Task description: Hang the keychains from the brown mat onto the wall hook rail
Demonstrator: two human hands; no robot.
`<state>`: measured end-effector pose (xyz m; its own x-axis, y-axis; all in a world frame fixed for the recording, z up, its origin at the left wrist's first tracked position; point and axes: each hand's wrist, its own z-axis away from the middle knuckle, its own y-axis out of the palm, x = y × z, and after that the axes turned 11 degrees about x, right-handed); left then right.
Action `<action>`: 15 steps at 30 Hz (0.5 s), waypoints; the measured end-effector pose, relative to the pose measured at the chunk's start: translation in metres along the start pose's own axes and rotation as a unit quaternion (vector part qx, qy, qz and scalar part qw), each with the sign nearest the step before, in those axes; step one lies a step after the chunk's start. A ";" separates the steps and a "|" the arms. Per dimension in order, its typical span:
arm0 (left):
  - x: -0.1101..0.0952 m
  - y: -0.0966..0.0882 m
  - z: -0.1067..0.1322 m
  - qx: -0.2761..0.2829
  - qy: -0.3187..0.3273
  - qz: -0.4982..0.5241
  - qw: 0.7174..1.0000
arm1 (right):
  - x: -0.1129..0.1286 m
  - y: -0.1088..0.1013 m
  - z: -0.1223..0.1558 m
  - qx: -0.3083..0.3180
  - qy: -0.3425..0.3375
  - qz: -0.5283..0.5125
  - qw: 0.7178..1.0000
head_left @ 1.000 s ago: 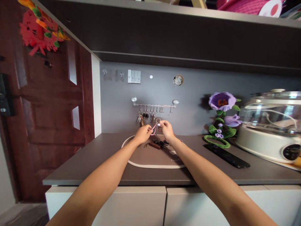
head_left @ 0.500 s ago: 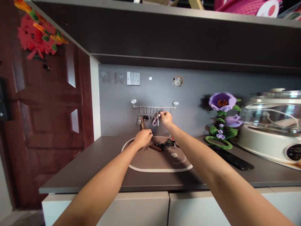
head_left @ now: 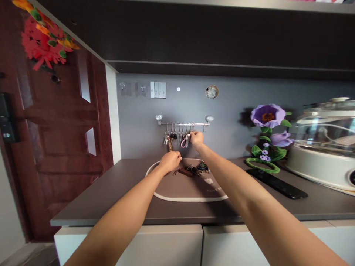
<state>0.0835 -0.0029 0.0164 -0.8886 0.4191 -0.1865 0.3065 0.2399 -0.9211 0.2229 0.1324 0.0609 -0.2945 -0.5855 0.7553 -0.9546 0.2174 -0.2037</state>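
Observation:
A metal hook rail (head_left: 184, 124) on the grey wall carries several bunches of keys (head_left: 173, 137), one with a pink loop (head_left: 183, 142) and one with a brown strap (head_left: 170, 145). My right hand (head_left: 197, 139) is closed in a pinch at the right part of this row, on a bunch of keys (head_left: 188, 137); its fingertips partly cover them. Lower and to the left, my left hand (head_left: 171, 162) hovers over the brown mat (head_left: 177, 190) with its fingers closed; whatever they hold is hidden. More keys and fobs (head_left: 194, 169) lie on the mat between my arms.
On the right stand a purple flower ornament (head_left: 267, 117) and a white appliance with a clear cover (head_left: 324, 159), with a black oblong object (head_left: 277, 184) in front. A dark shelf (head_left: 210, 40) overhangs the counter (head_left: 108, 192). To the left is a brown door (head_left: 63, 147).
The camera view has shifted slightly, showing less above the shelf. Both hands keep nearly the same places, the right one at the hanging keys and the left over the mat.

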 end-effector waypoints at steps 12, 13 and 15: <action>0.003 0.001 -0.001 0.016 0.009 0.008 1.000 | 0.006 -0.004 0.017 0.037 0.101 -0.103 0.989; 0.003 0.001 0.000 0.019 0.018 0.009 1.000 | 0.008 -0.005 0.019 0.050 0.102 -0.107 0.988; 0.004 0.001 0.000 0.025 0.039 0.018 0.999 | 0.010 -0.007 0.023 0.070 0.100 -0.102 0.987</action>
<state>0.0802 -0.0007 0.0150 -0.8476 0.4936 -0.1946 0.3188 0.1805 -0.9305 0.2255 0.1069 0.0555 -0.0938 -0.4375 0.8943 -0.9941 -0.0080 -0.1081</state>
